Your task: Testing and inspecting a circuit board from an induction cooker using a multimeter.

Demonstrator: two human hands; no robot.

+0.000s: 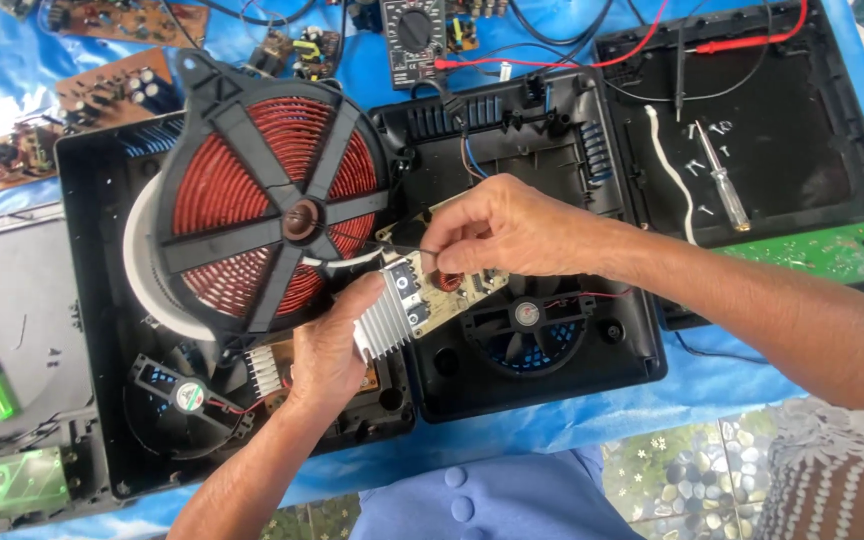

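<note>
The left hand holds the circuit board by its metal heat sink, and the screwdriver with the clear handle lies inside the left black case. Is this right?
Not quite. The head view shows the screwdriver lying inside the right black case, not the left one. The left hand does hold the circuit board by its metal heat sink.

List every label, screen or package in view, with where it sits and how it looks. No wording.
Multimeter: top centre on the blue sheet, dark body with round dial; its screen is cut off by the frame edge.
Fan sticker: small round label, green, red and white, on the lower left fan hub.
Second fan sticker: round and pale, just below the right hand.
No packages.
</note>
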